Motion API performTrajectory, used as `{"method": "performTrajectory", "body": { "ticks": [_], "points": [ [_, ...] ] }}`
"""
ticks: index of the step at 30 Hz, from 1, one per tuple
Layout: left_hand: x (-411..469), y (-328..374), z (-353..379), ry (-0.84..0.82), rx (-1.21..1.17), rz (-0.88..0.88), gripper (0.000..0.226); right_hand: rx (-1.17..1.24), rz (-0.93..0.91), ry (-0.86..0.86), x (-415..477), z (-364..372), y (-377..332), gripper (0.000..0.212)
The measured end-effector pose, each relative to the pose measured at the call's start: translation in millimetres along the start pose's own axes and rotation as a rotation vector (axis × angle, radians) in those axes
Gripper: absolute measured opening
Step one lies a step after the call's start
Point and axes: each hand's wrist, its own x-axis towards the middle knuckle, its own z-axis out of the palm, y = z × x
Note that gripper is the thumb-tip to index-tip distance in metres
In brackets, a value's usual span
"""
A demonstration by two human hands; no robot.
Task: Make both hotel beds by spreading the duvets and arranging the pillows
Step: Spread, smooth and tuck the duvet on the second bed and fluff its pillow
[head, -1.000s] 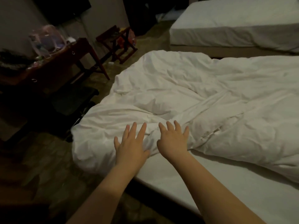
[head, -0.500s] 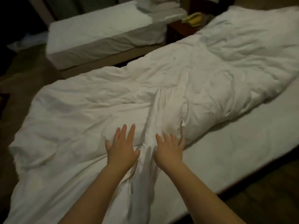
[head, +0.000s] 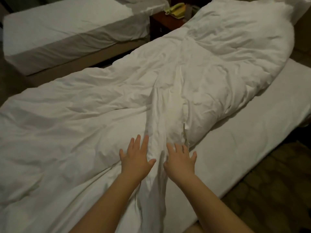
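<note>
Duvet (head: 168, 84) bunched beyond fingers, mattress (head: 252, 140) bare rightward | left hand (head: 136, 158), right hand (head: 180, 159): fingers splayed flat, holding nothing | flanking ridge, likely to flatten it.

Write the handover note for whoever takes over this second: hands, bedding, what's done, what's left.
Left hand: open, flat on the duvet.
Right hand: open, flat on it too, with a raised fold between the two hands.
Duvet: crumpled, lying diagonally on the near bed, whose right side is uncovered.
Far bed: bare sheet, no duvet on the visible part.
Done: duvet is on the near bed, nothing finished.
Left: spread this duvet square, cover the far bed, arrange pillows.
</note>
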Motion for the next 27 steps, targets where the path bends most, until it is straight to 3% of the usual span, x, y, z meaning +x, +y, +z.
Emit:
{"method": "performTrajectory", "body": {
  "ticks": [5,9,12,16,20,25,27],
  "points": [
    [26.5,2.3,14.2,-0.077,-0.036,-0.040,0.095,0.126,0.082,-0.103,43.3,12.7,13.2,0.077],
    [49.9,6.1,32.4,-0.136,-0.067,-0.090,0.106,0.589,0.256,-0.235,71.3,42.8,25.2,0.115],
    [63.3,13.7,51.3,-0.176,-0.134,-0.135,0.109,0.804,0.347,-0.280,89.0,63.2,28.5,0.138],
    [77.3,10.1,69.4,-0.220,-0.205,-0.174,0.111,0.865,0.414,-0.233,103.8,83.6,35.7,0.141],
    [80.3,4.9,77.1,-0.216,-0.264,-0.119,0.115,1.144,0.439,-0.248,109.8,94.6,38.0,0.122],
    [63.9,5.0,81.8,-0.139,-0.330,-0.090,0.121,1.183,0.461,-0.276,97.2,90.2,31.4,0.038],
    [52.3,6.0,82.1,-0.102,-0.356,-0.084,0.125,1.179,0.458,-0.203,82.8,85.7,28.9,0.028]
  ]
}}
